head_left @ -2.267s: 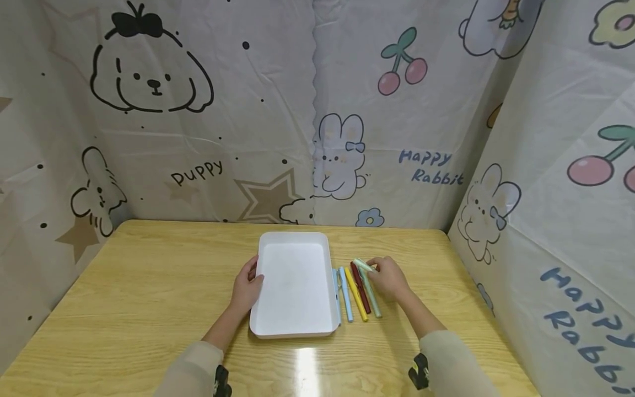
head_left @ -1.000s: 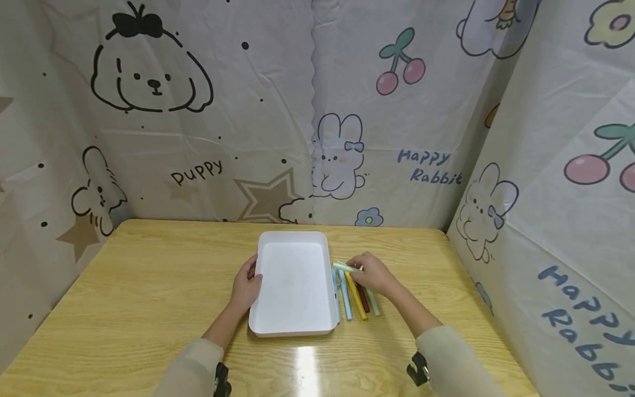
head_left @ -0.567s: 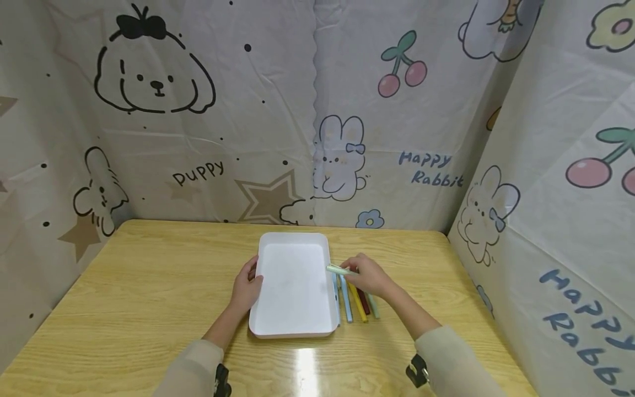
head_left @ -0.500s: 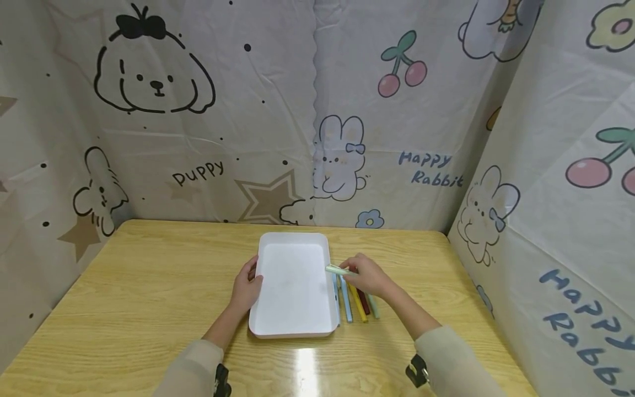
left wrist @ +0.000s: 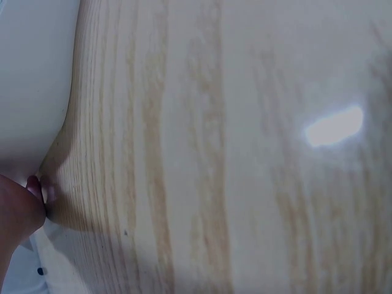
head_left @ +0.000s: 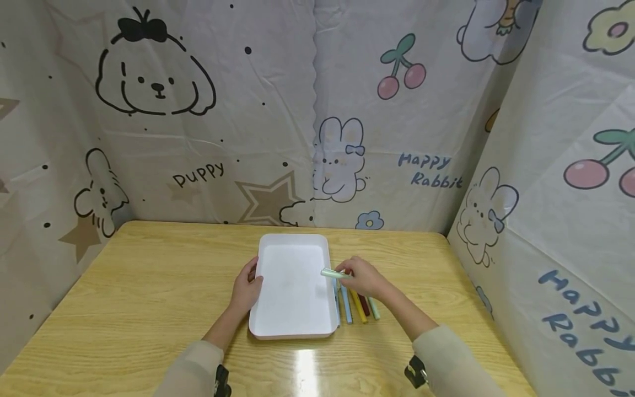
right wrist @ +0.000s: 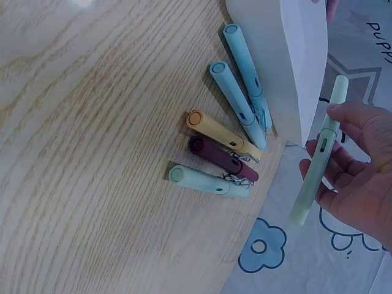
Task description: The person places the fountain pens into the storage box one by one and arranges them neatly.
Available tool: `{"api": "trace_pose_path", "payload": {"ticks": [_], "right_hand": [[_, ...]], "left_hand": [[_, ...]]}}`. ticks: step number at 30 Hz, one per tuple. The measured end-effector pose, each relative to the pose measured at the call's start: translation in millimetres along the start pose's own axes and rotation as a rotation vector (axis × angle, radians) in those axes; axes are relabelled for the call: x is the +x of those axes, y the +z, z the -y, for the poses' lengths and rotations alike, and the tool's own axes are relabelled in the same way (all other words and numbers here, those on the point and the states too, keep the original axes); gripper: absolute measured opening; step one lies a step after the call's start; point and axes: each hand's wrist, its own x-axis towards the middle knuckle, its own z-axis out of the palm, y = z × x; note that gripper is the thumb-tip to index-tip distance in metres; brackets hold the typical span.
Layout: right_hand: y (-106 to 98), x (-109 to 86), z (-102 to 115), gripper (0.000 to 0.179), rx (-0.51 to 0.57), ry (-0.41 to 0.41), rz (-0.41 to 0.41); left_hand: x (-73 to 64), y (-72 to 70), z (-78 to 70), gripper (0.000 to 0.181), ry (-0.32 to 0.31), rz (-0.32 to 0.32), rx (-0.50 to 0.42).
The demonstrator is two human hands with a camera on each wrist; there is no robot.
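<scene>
A white rectangular tray [head_left: 292, 303] lies at the middle of the table. My left hand [head_left: 246, 284] grips its left side, thumb at the rim; the left wrist view catches only a bit of that hand at its edge. My right hand [head_left: 364, 275] pinches a pale green pen [right wrist: 315, 171] between thumb and fingers, its tip end overlapping the tray's right rim in the head view. Beside the tray's right wall lie two light blue pens [right wrist: 236, 101], a yellow pen [right wrist: 220, 131], a dark red pen [right wrist: 217, 158] and another pale green pen [right wrist: 205, 182], side by side.
The wood-grain table [head_left: 163, 286] meets a printed cloth [head_left: 238, 127] at the back, with more cloth hanging at both sides. Black wrist mounts [head_left: 415, 372] sit on both sleeves. A bright glare spot shows in front of the tray.
My right hand has carried the pale green pen leftward from over the other pens to the tray's right rim. The left hand and the tray have stayed in place.
</scene>
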Motion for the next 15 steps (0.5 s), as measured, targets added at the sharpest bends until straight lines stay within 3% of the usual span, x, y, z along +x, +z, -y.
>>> {"api": "trace_pose_path", "payload": {"ticks": [15], "right_hand": [[6, 3.0, 12, 0.021, -0.013, -0.034, 0.043]], "left_hand": [[4.2, 0.9, 4.8, 0.052, -0.018, 0.014, -0.01]]}}
